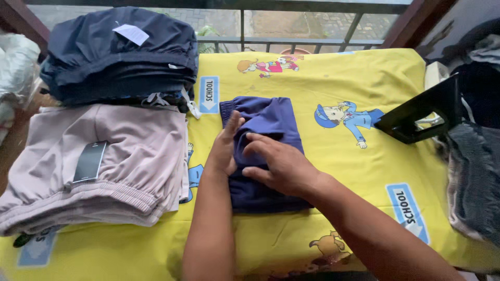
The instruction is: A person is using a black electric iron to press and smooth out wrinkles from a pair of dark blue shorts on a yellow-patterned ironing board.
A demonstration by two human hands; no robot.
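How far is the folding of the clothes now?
Done: a navy stack and a beige stack lie folded. In hand: left hand and right hand press the blue garment, already folded small. Left: unfolded dark clothes at the right.

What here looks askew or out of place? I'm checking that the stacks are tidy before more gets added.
Mostly tidy. The pale pink folded garments fan out unevenly at the near edge, and white drawstrings dangle from the dark navy stack onto the yellow cartoon-print cloth.
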